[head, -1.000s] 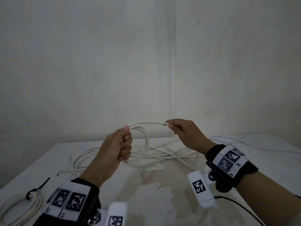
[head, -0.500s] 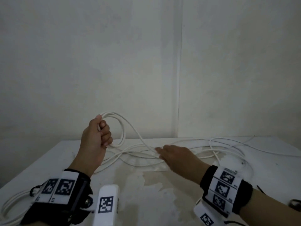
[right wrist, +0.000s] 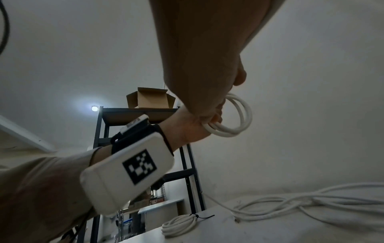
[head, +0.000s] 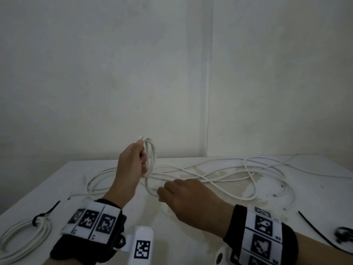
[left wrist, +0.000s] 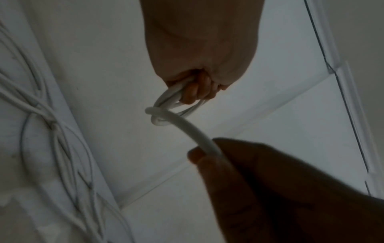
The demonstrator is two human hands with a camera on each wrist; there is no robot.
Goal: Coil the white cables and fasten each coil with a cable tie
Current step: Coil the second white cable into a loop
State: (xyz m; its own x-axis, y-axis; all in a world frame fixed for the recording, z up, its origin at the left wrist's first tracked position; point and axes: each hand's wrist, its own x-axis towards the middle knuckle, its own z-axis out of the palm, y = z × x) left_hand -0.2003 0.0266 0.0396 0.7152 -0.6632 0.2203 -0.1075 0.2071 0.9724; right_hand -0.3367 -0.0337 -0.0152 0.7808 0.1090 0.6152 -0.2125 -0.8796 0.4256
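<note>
My left hand (head: 142, 162) is raised above the table and grips a small coil of white cable (head: 150, 155); the left wrist view shows its fingers (left wrist: 195, 93) curled round the loops (left wrist: 170, 102). From the coil the cable runs down to my right hand (head: 160, 194), which pinches the strand (left wrist: 187, 128) just below and to the right of the left hand. The rest of this cable (head: 248, 178) lies in loose loops across the table. A finished coil (head: 24, 236) bound with a black cable tie (head: 41, 219) lies at the near left.
A loose black cable tie (head: 315, 228) lies on the white table (head: 191, 236) at the near right, beside a small dark object (head: 343, 234). Walls close the table's far side. A dark metal shelf (right wrist: 101, 148) carrying a cardboard box (right wrist: 149, 98) stands behind me.
My right hand left the coil, dropped to the table and now pinches the cable nearer the left hand. The left hand kept its grip and its coil now hangs more edge-on.
</note>
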